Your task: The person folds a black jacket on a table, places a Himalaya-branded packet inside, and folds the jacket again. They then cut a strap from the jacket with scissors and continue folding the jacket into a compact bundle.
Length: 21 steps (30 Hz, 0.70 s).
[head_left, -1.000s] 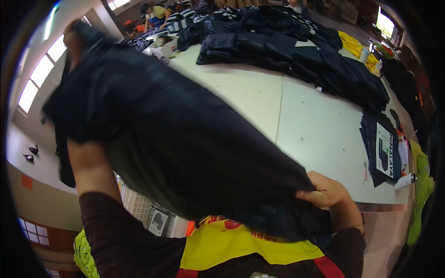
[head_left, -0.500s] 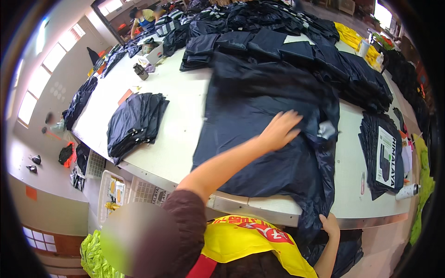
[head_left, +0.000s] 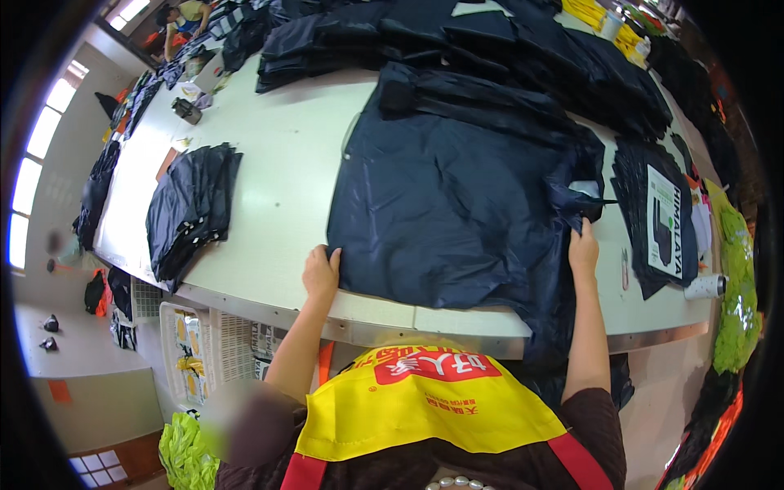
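Observation:
A dark navy garment (head_left: 457, 196) of thin, slightly shiny cloth lies spread on the white table (head_left: 278, 163) in front of me. Its far edge is bunched, and one part hangs over the near table edge on the right. My left hand (head_left: 321, 273) pinches the garment's near left edge. At its right edge my right hand (head_left: 583, 249) has its fingers closed on the cloth, just below a small pale grey patch (head_left: 585, 189). The cloth hides part of the fingers of both hands.
Folded dark garments (head_left: 482, 41) line the far side. A dark stack (head_left: 192, 208) lies left. To the right are dark packages with a white printed label (head_left: 665, 220), a white cylinder (head_left: 706, 287) and a small cutter (head_left: 625, 269). A co-worker (head_left: 188, 20) stands far left.
My left hand has come from the garment's middle to its near left edge. My right hand has risen from the hanging part to the right edge. The cloth lies flatter; the view has shifted.

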Available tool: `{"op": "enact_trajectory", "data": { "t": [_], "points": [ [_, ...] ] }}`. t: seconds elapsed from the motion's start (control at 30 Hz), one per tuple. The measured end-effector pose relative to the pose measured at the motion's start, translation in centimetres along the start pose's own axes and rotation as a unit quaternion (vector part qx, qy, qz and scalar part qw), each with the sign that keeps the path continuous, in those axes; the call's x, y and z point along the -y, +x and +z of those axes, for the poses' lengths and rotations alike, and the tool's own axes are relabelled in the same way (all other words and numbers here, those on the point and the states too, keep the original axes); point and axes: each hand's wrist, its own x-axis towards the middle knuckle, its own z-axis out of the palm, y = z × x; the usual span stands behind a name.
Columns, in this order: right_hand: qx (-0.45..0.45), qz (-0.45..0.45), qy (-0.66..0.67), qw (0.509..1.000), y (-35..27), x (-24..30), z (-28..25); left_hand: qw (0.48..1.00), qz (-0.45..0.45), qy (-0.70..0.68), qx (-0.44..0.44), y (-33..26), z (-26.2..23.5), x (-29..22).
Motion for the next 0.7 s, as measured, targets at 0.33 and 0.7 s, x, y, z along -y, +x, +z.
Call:
{"op": "enact_trajectory", "data": {
  "t": [0.33, 0.7],
  "points": [
    [0.009, 0.323, 0.176, 0.930, -1.1, -9.6, 2.4, 0.989, -0.140, -0.031, -0.030, 1.3, -3.8, 10.5],
    [0.025, 0.154, 0.077, 0.985, 10.2, -4.2, -3.4, 0.974, -0.186, -0.059, 0.119, 20.9, -0.1, 3.9]
  ]
}}
